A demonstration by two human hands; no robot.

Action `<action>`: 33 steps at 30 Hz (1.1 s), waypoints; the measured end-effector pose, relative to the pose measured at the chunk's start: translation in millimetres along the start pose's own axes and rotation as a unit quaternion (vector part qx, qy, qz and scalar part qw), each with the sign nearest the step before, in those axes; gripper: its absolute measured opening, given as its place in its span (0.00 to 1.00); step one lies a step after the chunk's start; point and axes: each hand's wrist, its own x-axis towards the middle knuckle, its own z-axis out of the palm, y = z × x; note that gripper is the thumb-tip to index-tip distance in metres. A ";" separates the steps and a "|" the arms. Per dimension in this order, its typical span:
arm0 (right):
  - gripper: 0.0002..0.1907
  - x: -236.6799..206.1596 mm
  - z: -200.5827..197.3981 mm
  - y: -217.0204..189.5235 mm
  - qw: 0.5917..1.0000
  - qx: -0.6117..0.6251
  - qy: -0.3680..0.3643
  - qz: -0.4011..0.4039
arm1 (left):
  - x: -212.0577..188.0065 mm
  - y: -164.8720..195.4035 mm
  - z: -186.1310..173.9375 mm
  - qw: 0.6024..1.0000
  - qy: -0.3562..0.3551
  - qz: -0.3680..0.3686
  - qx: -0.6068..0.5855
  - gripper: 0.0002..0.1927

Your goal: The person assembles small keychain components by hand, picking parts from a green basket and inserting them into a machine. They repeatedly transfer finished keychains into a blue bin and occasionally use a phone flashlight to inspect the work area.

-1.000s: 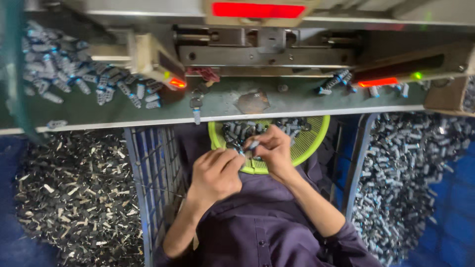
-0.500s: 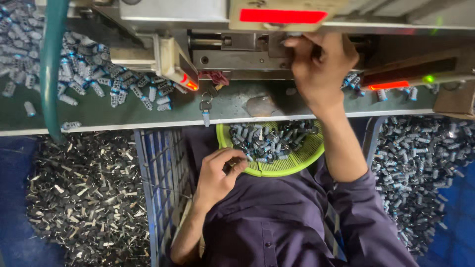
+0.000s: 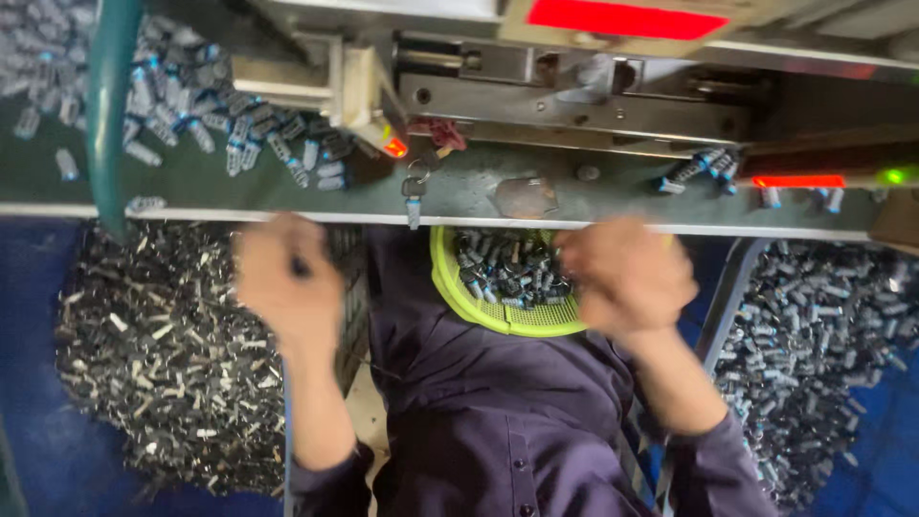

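Beneath the machine bench (image 3: 287, 196), right hand (image 3: 627, 278) has dropped beside the basket (image 3: 459, 297) (both hands' grip blurred, cannot tell).

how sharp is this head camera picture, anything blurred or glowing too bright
Head view: both the left hand and the right hand are smeared by motion blur; the yellow-green basket of small parts and the machine stay fairly sharp; the red panel glows strongly.
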 end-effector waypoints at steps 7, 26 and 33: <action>0.16 -61.7 26.3 -20.8 0.993 0.083 -0.069 0.057 | 45.3 -97.4 -1.7 0.983 0.105 -0.002 0.148 0.28; 0.18 -81.9 41.5 -27.5 0.985 0.095 -0.134 0.052 | 82.9 -160.8 15.5 0.974 0.218 0.055 0.013 0.11; 0.18 -84.7 41.4 -26.0 0.986 0.084 -0.132 0.063 | 83.3 -152.0 9.8 0.977 0.186 0.097 0.031 0.34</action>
